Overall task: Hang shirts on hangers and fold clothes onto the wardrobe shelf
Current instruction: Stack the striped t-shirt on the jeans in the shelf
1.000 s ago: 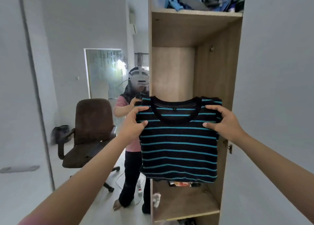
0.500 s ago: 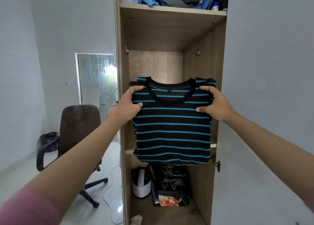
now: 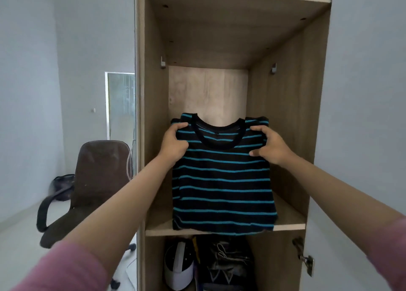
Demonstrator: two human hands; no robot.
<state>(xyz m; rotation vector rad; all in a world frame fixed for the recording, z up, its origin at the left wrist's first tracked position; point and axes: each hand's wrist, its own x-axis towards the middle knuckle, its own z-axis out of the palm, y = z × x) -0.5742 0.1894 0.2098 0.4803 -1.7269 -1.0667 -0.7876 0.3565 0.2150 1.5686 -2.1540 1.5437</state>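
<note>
Both the left hand [image 3: 174, 144] and right hand [image 3: 269, 145] gripped the folded shirt [image 3: 223, 181] by its shoulders, hem touching the shelf [image 3: 290, 221] front edge.

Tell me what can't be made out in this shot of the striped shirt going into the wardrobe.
Head view:
- Whether the striped shirt rests on the shelf: its hem covers the contact.
- Fingertips of left hand and right hand: tucked behind fabric.
- Top shelf contents: cut off by the frame edge.
- Lower compartment items: dark, unclear.
</note>
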